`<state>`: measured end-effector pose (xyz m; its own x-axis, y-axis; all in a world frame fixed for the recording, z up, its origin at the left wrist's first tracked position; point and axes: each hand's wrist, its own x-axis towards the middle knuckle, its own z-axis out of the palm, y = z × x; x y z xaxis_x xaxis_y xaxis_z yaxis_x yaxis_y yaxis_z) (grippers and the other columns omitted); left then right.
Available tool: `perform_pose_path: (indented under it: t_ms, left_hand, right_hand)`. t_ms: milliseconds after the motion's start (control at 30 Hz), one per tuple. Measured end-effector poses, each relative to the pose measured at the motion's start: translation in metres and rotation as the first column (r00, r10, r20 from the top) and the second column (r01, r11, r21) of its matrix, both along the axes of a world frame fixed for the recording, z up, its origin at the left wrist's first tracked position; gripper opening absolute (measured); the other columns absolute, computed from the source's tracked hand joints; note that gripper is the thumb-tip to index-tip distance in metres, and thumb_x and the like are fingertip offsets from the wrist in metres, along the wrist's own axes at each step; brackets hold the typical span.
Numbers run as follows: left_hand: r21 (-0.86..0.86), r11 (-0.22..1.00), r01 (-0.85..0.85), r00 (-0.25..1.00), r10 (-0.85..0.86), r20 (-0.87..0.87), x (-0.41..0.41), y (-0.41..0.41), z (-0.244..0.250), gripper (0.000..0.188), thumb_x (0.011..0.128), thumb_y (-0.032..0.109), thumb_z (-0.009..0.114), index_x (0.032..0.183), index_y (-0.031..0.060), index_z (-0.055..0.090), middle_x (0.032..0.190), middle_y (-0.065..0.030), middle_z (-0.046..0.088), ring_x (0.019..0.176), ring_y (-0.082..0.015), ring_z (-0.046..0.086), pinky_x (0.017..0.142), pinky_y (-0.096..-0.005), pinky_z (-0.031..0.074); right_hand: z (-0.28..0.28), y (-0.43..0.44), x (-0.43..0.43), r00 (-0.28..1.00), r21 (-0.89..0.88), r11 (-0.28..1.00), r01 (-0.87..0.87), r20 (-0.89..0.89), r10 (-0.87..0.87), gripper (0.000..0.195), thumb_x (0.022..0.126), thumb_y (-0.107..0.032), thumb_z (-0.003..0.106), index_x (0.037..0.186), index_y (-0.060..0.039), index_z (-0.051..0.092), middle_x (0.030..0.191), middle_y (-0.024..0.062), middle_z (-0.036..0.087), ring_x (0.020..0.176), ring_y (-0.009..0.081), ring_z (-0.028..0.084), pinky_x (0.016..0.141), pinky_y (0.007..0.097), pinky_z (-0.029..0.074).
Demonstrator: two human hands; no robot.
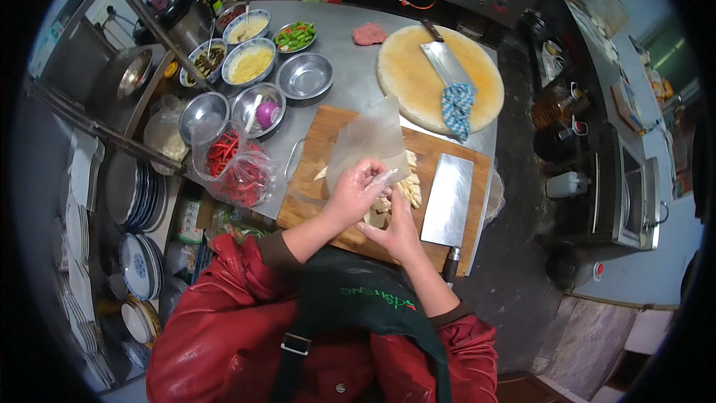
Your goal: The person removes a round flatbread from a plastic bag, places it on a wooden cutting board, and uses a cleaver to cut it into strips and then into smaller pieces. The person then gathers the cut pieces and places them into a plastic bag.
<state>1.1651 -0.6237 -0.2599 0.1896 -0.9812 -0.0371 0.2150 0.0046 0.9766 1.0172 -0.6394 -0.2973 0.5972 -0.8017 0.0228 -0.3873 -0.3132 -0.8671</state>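
Note:
My left hand [358, 187] holds a thin, translucent plastic bag [372, 137] by its near edge, over a wooden cutting board [321, 129]. Close against it on the right, my right hand [396, 226] has its fingertips at the bag's near part; whether they grip it is hard to see. Pale sliced food [412, 187] lies on the board beside and beneath my hands, partly hidden by them and the bag. A cleaver [447, 198] rests flat at the board's right side, its dark handle towards me.
Beyond the board, a round chopping block [403, 67] carries another cleaver [450, 64] and a blue-and-white cloth [457, 109]. Raw meat [369, 34] lies left of it. Metal bowls [304, 76], a bowl with an onion [267, 114] and bagged red chillies [224, 154] stand left. Stacked plates [140, 266] fill the shelves.

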Motion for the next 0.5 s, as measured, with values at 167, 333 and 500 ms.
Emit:
perform_pose_path:
  t_ms: [167, 333, 500]
  left_hand:
    - [0.144, 0.989, -0.013, 1.000, 0.017, -0.024, -0.063, -0.005, 0.021, 0.013, 0.095, 0.016, 0.050, 0.103, 0.0055, 0.051, 0.095, -0.0031, 0.056, 0.093, -0.0100, 0.056, 0.084, -0.0246, 0.046]
    - [0.146, 0.989, -0.012, 0.953, 0.056, -0.299, -0.109, -0.007, 0.028, 0.015, 0.097, 0.018, 0.046, 0.105, 0.0075, 0.051, 0.097, -0.0041, 0.055, 0.092, -0.0135, 0.056, 0.086, -0.0281, 0.046]
    - [0.171, 0.985, -0.025, 0.939, 0.082, -0.335, -0.137, -0.006, 0.031, 0.015, 0.097, 0.017, 0.045, 0.108, 0.0084, 0.051, 0.098, -0.0043, 0.055, 0.095, -0.0140, 0.055, 0.092, -0.0312, 0.047]
  right_hand:
    - [0.008, -0.001, -0.036, 0.958, 0.086, 0.978, 0.190, 0.203, -0.203, 0.093, 0.067, -0.018, 0.078, 0.141, 0.0010, 0.024, 0.132, 0.0239, 0.041, 0.121, 0.0362, 0.044, 0.099, 0.0408, 0.039]
    - [0.018, 0.003, -0.069, 0.870, 0.078, 0.965, 0.252, 0.418, -0.261, 0.079, 0.072, -0.013, 0.073, 0.137, 0.0014, 0.031, 0.120, 0.0197, 0.052, 0.113, 0.0312, 0.053, 0.095, 0.0380, 0.043]
    - [0.018, -0.001, -0.112, 0.745, 0.306, 0.898, 0.316, 0.506, -0.434, 0.037, 0.082, -0.007, 0.063, 0.116, 0.0027, 0.050, 0.101, 0.0130, 0.064, 0.090, 0.0175, 0.064, 0.080, 0.0290, 0.049]
